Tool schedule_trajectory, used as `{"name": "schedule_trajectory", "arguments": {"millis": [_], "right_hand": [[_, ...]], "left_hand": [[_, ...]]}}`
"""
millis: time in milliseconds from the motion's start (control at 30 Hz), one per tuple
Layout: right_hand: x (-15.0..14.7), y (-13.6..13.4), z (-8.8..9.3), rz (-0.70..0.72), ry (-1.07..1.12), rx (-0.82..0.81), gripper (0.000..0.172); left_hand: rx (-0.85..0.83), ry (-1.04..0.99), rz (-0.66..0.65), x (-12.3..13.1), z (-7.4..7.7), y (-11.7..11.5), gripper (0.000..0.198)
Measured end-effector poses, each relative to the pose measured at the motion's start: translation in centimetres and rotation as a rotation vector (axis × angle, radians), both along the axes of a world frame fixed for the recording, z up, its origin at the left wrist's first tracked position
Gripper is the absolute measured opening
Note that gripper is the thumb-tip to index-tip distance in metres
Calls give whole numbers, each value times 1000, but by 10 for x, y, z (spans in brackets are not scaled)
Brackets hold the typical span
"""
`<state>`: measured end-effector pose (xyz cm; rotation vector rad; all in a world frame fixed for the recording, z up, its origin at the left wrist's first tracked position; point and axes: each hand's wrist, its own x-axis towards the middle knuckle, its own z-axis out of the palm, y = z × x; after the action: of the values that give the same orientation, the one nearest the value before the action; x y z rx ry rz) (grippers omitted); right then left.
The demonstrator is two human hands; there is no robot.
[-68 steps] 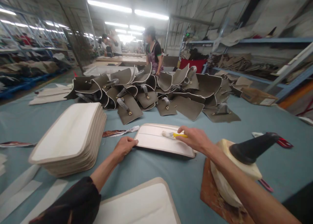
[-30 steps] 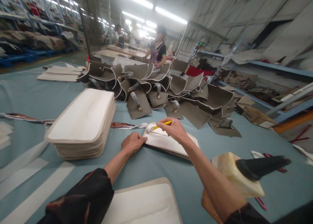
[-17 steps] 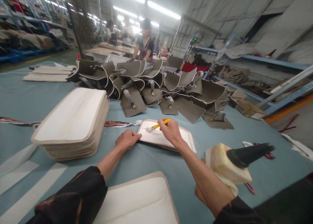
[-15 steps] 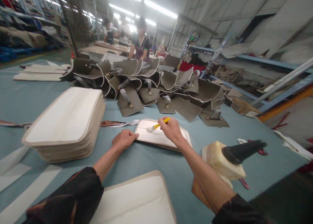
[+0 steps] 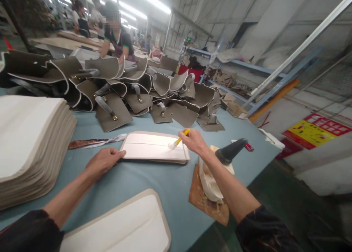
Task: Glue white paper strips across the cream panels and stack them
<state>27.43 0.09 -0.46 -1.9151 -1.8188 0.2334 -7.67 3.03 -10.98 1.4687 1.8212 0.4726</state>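
Observation:
A white panel with a beige border lies on the blue-green table, a dark line running along it. My left hand grips the panel's left edge between thumb and curled fingers. Closed around a yellow-handled brush, my right hand presses its pale bristles to the panel's right half. Close to me lies another bordered white panel. Under my right forearm, a cream container with a black spout stands partly hidden at a stained brown board.
On the left rises a tall stack of bordered panels. Grey-brown bag pieces with wrapped handles are heaped across the back. A red-handled tool lies at the right. Beyond the heap, a co-worker leans over another table.
The camera view has swung right. The brush has moved from the panel's left part to its right half. My left hand still grips the left edge.

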Motion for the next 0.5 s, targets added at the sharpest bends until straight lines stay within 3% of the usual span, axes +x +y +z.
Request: {"name": "schedule_trajectory", "arguments": {"millis": [233,500], "right_hand": [[27,-15,3,-47,-160,-16,31],[9,-23,14,-96,-353,-32,29]], "left_hand": [[-28,55,-49,-1,0,3,51],[4,54,-41,0,0,0,48]]}}
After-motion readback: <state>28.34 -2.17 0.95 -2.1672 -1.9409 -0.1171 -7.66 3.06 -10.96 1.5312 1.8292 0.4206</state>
